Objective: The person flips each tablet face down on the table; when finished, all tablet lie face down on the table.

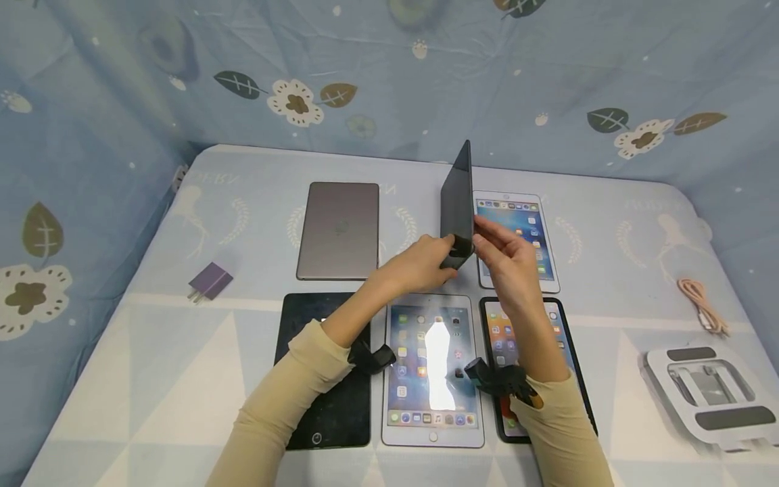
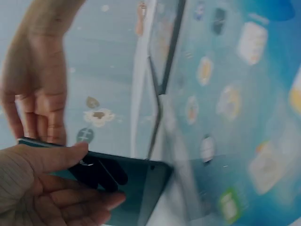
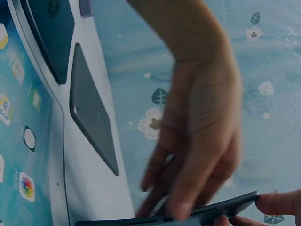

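1 dark tablet [image 1: 458, 203] tilted steeply, far middle, left of white tablet [image 1: 522, 233]. Left hand [image 1: 420, 262] clamps its near end; right hand [image 1: 514, 267] at its right side, cannot tell if pinching. Step: likely 2-handed handling; next probably needs steady left grip.

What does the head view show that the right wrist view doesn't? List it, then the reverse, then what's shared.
Only the head view: a coiled pinkish-orange cable, a white plastic stand with grey pads, and beige cloth sleeves.

Only the right wrist view: a round clock icon on a bright blue tablet screen; such detail is too small to make out in the head view.

Both: the bare left grip and right grip, the thin dark rectangular tablet they hold on edge, the grey metallic tablet lying back-up, and the flat black tablet.
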A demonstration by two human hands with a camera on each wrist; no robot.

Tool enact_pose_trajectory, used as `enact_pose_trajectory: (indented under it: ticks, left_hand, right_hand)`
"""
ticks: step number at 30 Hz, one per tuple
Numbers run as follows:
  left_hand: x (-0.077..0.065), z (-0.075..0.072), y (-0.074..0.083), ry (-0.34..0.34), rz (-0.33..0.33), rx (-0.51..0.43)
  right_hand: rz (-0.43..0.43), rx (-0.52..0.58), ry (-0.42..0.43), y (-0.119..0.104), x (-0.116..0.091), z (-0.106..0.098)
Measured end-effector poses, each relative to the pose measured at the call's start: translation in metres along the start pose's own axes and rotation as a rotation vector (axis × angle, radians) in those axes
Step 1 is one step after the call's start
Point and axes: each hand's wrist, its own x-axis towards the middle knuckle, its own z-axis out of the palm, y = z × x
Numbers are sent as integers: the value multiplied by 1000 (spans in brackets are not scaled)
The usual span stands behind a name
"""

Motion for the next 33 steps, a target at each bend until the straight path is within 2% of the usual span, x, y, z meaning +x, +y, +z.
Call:
enact_pose_trajectory:
  ticks: [4,7,13,17,24,29,33]
  left_hand:
    - [-7,-15,6,15,9,-26]
    - [-12,-25,10,37,7,-24]
    - [-21,-41,9,48,-6,-29]
    - [-26,-48,4,67,-24,-1]
    - [-37,-54,-7,122,-72,41]
    - [-45,-53,-11,142,-156,22]
    - [-47,-50,-18,171,-177,11]
  right_hand:
    - [49,60,-47,3,2,2]
    - [94,66,-103,7,3,2]
    - [173,-52,-256,21,8,-1]
    - [211,-157,-315,34,12,-2]
    - [236,-336,-313,50,15,3]
    - [170,-429,-315,55,14,10]
    - [138,-497,-289,56,13,17]
